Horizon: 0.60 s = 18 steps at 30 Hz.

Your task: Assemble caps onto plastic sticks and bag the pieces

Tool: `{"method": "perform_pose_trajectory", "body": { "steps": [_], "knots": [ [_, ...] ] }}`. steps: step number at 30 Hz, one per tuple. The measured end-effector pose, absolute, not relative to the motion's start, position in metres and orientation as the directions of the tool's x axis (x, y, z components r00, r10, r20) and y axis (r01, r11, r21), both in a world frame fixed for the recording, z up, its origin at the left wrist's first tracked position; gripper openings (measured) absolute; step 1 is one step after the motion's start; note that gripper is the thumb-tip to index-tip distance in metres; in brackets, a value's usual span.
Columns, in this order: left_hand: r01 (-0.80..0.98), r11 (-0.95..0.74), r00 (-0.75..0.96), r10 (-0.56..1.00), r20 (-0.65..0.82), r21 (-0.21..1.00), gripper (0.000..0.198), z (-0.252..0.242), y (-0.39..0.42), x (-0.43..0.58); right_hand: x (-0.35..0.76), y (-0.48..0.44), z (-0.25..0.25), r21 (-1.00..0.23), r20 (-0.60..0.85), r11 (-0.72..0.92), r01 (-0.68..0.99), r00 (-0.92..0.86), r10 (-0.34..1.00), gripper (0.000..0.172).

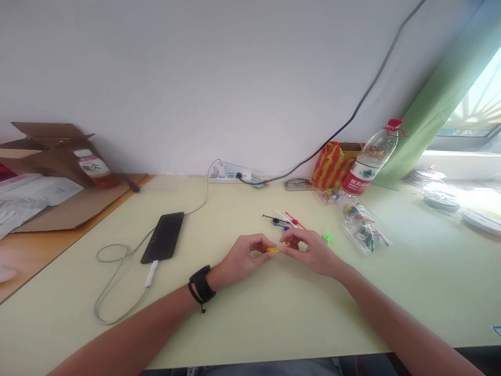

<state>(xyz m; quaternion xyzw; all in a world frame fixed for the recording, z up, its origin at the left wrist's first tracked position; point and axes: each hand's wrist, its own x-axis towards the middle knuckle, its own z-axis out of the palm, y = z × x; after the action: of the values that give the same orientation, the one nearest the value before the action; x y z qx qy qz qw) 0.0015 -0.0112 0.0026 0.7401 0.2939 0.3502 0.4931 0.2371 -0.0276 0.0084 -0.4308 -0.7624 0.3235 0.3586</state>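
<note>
My left hand (247, 257), with a black watch (202, 284) on the wrist, pinches a small yellow plastic piece (272, 250) between thumb and fingertips. Facing it, my right hand (313, 252) is closed at the fingertips on the other end of the yellow piece; its exact shape is partly hidden by the fingers. Just beyond the hands lie thin plastic pointers with round hubs: a black pointer (275, 221), a red pointer (295, 222) and a blue pointer (280, 226), with a white one among them. A bright green piece (327, 238) lies right of my right hand.
Clear packets of small parts (366, 227) lie at the right, before a large water bottle (362, 164) and a red-yellow bag (329, 166). Stacked discs (441, 199) stand farther right. A phone (163, 237) with its cable (102, 308) lies left; a power strip (230, 174) is by the wall.
</note>
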Motion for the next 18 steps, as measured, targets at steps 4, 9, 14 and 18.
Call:
{"method": "perform_pose_trajectory", "body": {
  "steps": [4,9,14,18],
  "knots": [
    [0.068,-0.31,0.565,0.795,0.219,0.948,0.022,0.0,-0.011,0.002,0.237,-0.027,0.01,-0.766,0.31,0.457,0.452,-0.362,0.879,0.016],
    [0.069,-0.23,0.443,0.879,0.177,0.971,0.024,-0.006,-0.003,0.0,0.286,-0.018,0.027,-0.63,0.487,0.509,0.586,-0.212,0.847,0.013],
    [0.008,-0.135,0.338,0.933,0.124,0.991,0.026,-0.004,0.005,-0.002,0.357,-0.006,0.034,-0.574,0.343,0.343,0.744,-0.162,0.925,0.019],
    [-0.024,-0.101,0.286,0.953,0.103,0.995,0.025,0.001,0.005,0.0,0.372,-0.004,0.028,-0.569,0.036,0.281,0.773,-0.319,0.947,0.02]
  ]
}}
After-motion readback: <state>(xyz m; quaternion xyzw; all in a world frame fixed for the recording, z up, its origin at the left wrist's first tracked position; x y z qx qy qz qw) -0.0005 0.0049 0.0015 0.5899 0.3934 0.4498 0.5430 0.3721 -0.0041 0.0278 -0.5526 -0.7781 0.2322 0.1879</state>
